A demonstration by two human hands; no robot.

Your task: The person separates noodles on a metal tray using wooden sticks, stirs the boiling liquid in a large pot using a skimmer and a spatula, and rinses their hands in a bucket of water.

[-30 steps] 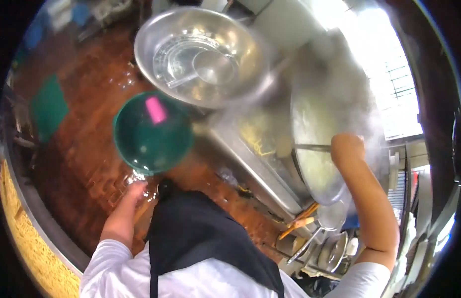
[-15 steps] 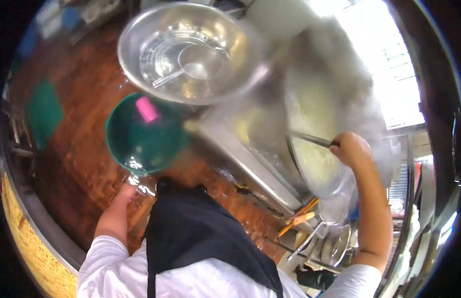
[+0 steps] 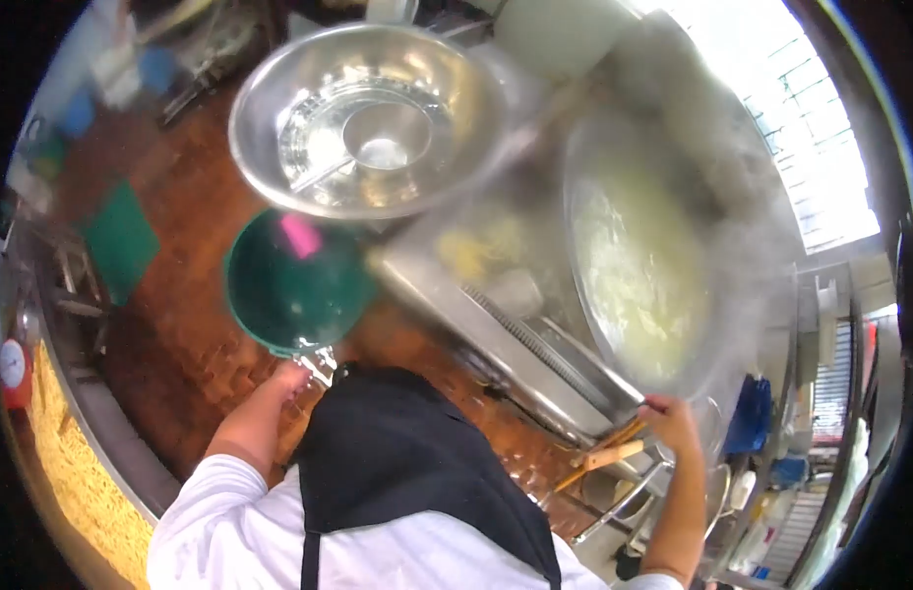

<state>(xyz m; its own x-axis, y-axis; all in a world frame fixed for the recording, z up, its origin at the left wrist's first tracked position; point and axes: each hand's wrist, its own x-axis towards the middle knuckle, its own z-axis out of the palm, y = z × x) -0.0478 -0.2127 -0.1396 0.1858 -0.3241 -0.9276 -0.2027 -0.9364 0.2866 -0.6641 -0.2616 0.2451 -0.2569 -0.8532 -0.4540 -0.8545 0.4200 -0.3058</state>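
Note:
My left hand (image 3: 291, 377) is low, beside the near rim of a green tub (image 3: 270, 313). Its fingers look closed at a clear, shiny thing (image 3: 322, 362) with bright reflections, whose kind I cannot make out. A pink object (image 3: 301, 236) shows at the tub's far side. My right hand (image 3: 670, 421) is at the near end of a large steaming pan (image 3: 572, 251) of pale, cloudy liquid. Its fingers are curled at the tip of a long metal piece (image 3: 586, 356), above some wooden sticks (image 3: 629, 431); what they grip is unclear.
A wide steel bowl (image 3: 248, 147) holding a ladle (image 3: 390, 133) stands ahead, above the tub. The metal stove top (image 3: 427, 265) has yellowish scraps (image 3: 466, 254) on it. Yellow noodles (image 3: 73, 462) fill a container at left, near a red scale (image 3: 16, 374). Steam blurs the right side.
My right hand has left the dark-handled tool's position over the pan and come down towards its near rim. My left hand stays by the tub. The view has shifted slightly.

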